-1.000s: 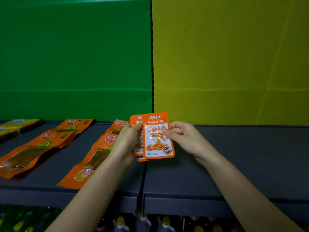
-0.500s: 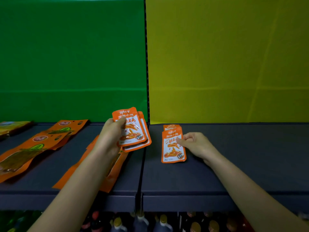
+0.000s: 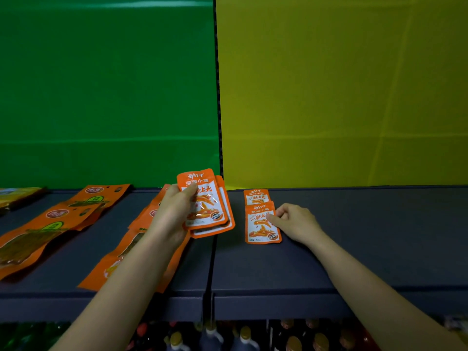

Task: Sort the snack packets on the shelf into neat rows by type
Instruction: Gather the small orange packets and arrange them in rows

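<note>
Since we're looking down at a dark grey shelf (image 3: 354,249) backed by a green panel (image 3: 101,84) and a yellow panel (image 3: 342,84), everything sits low in frame. Our left hand (image 3: 174,214) pinches a small stack of packets (image 3: 207,206) mid-frame, lifted off the shelf. Our right hand (image 3: 296,222), loosely curled, has fingertips on the front packet (image 3: 260,228), which overlaps another packet (image 3: 256,196) behind it. Long orange packets (image 3: 58,224) fill the lower left; the shelf's right half is bare, with bottles (image 3: 245,338) beneath its front edge
</note>
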Available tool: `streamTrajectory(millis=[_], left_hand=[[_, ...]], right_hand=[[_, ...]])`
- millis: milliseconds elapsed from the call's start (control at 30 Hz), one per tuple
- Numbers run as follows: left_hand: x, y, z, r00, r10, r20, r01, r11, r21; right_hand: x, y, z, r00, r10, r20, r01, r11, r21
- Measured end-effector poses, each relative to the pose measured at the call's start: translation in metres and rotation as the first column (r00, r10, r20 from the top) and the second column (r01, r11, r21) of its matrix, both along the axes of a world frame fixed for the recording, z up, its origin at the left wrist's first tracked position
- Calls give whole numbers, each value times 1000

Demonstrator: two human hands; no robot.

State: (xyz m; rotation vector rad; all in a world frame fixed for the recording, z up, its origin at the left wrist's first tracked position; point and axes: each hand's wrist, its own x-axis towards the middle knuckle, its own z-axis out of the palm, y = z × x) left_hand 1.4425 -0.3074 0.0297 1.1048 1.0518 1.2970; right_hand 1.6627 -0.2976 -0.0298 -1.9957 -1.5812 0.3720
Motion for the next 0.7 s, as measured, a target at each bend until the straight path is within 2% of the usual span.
streamTrajectory(millis=[300, 367, 433, 500, 633, 700], left_hand=[[8, -10, -8, 998, -33, -53, 31, 999, -36], [10, -13, -9, 996, -42, -76, 38, 998, -49], [12, -16, -12, 994, -62, -86, 56, 996, -63], [14, -21, -15, 994, -84, -67, 79, 993, -84], [23, -30, -19, 990, -133, -44, 127, 985, -117], [26, -34, -20, 989, -146, -26, 142, 981, -132]], right_hand=[[2, 3, -5, 999, -32, 32, 31, 999, 21], [3, 1, -3, 997, -49, 57, 45, 996, 77], [0, -7, 3, 999, -46, 18, 41, 978, 204], [-10, -20, 13, 995, 45, -91, -19, 963, 269], [-40, -46, 24, 923, 288, -255, -255, 954, 156], [-49, -53, 23, 893, 335, -300, -301, 941, 155]])
